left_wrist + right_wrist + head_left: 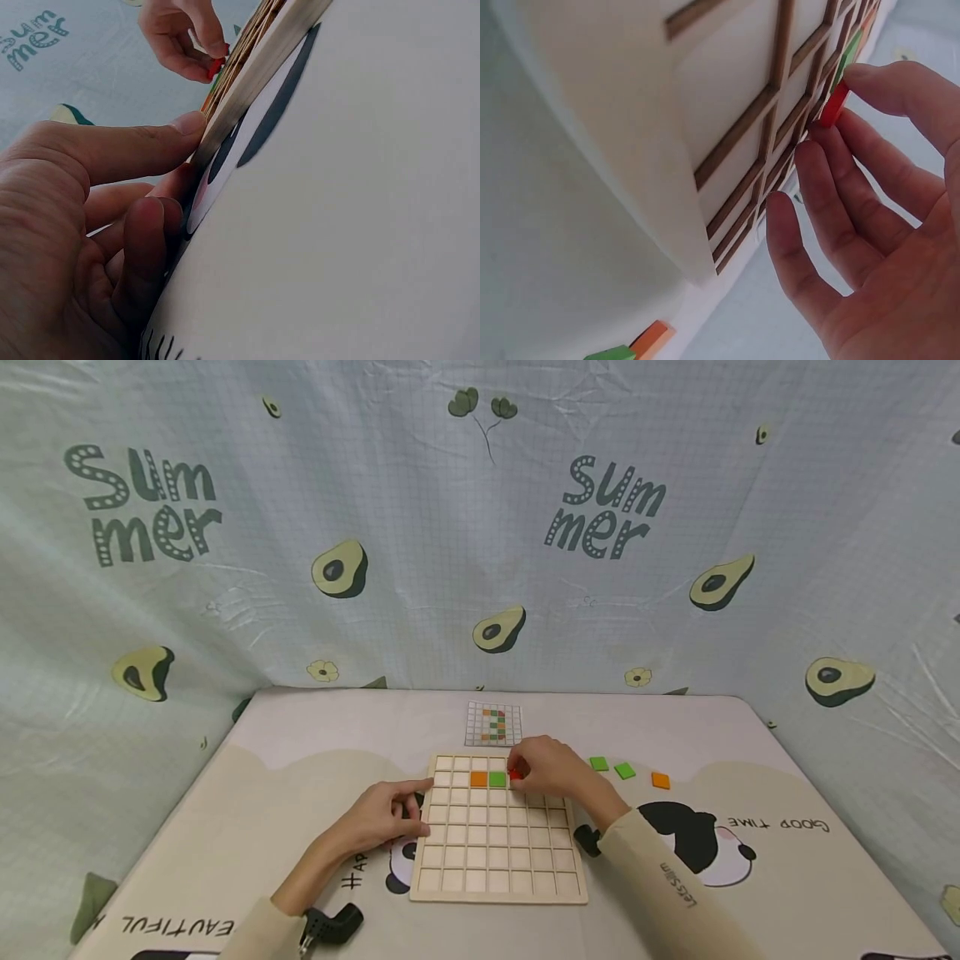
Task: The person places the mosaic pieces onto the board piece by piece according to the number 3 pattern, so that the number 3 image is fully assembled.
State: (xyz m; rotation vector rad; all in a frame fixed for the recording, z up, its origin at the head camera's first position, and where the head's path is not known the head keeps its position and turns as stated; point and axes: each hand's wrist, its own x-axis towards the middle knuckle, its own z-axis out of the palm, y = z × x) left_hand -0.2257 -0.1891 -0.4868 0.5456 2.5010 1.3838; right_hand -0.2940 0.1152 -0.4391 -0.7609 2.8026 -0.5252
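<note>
Pinches the red tile (515,774) with the right hand (551,766) beside the green tile (497,779) on the board (498,897), maybe to line it up, and rests the loosely spread left hand (378,814) against the board's edge, likely to stop any sliding.

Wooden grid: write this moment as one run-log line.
right hand: pinches red tile at wooden grid | left hand: touches grid's left edge | in grid: orange tile, green tile | loose: two green tiles, another orange tile
</note>
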